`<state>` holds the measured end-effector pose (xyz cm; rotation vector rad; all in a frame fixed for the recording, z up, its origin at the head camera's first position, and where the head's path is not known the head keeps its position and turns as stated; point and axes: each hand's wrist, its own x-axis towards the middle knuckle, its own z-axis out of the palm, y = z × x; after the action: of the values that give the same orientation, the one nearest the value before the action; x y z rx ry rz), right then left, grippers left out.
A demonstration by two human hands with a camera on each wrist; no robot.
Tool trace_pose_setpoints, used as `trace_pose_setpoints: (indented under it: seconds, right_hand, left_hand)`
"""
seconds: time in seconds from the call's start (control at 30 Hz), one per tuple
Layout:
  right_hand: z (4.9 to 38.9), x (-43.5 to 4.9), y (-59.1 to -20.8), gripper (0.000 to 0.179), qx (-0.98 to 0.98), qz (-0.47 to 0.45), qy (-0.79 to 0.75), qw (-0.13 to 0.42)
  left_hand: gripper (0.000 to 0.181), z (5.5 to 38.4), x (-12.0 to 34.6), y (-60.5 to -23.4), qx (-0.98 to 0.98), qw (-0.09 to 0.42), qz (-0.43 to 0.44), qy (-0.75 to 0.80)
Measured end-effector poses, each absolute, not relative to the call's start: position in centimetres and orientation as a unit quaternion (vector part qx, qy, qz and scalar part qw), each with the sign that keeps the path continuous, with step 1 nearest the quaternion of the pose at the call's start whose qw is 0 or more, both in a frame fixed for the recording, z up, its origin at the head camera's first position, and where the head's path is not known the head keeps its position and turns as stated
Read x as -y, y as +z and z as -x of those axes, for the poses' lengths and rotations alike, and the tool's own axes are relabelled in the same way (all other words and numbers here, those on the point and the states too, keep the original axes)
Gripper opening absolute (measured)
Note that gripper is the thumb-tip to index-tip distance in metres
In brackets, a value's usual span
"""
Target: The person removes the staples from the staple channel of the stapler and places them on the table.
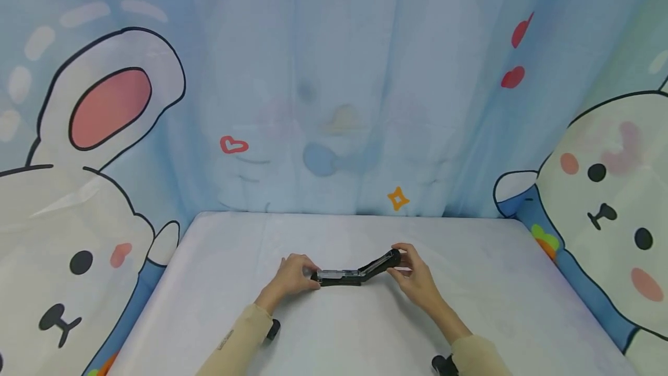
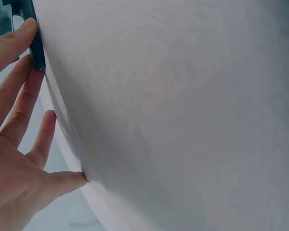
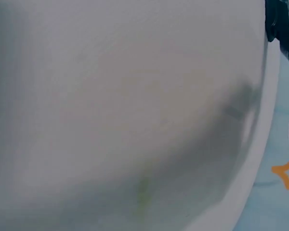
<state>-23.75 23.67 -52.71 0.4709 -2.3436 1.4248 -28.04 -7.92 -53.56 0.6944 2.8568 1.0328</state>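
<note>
A pale blue printed curtain (image 1: pixel 344 45) fills the background, hanging behind a table spread with a white cloth (image 1: pixel 323 341). 2 large white cartoon animals flank the table: a long-eared rabbit (image 1: pixel 47 213) at the left and a tilted figure (image 1: pixel 600 138) with black eyes and pink cheeks at the right.

2 beige sleeves, the left (image 1: pixel 240 341) and the right (image 1: pixel 482 358), reach in over the near part of the cloth.

Between the hands, near the middle of the table's far half, is a black stapler (image 1: pixel 339 275), swung open at its hinge. Its left section is level and low at the cloth; its right section slopes up, the far end raised off the surface.

The left hand (image 1: pixel 293 274) grasps the stapler's left end between thumb and fingers. The right hand (image 1: pixel 417 280) pinches the raised right end, thumb below and fingers above; its wrist view catches just a fingertip.

A black device shows beside each sleeve, left (image 1: pixel 273 329) and right (image 1: pixel 445 365). Smallest on the curtain are a red heart outline (image 1: pixel 233 144), a solid red heart (image 1: pixel 513 77) and an orange star (image 1: pixel 398 198).
</note>
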Motion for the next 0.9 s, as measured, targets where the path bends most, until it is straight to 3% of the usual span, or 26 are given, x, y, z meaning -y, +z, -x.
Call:
trace_pose_setpoints:
  seconds: [0.33, 0.6, 0.9]
  right_hand:
    - [23.0, -24.9, -52.9, 0.054, 0.862, -0.114, 0.467, 0.163]
    - [23.0, -25.2, -47.5, 0.033, 0.874, -0.076, 0.435, 0.202]
    - [22.5, -18.8, -45.4, 0.024, 0.849, -0.025, 0.527, 0.018]
  left_hand:
    - [0.029, 28.0, 8.0, -53.4, -0.915, 0.011, -0.226, 0.334]
    - [0.029, 28.1, 7.5, -53.0, -0.913, 0.011, -0.230, 0.338]
    - [0.029, 27.9, 8.2, -53.1, -0.913, 0.014, -0.226, 0.339]
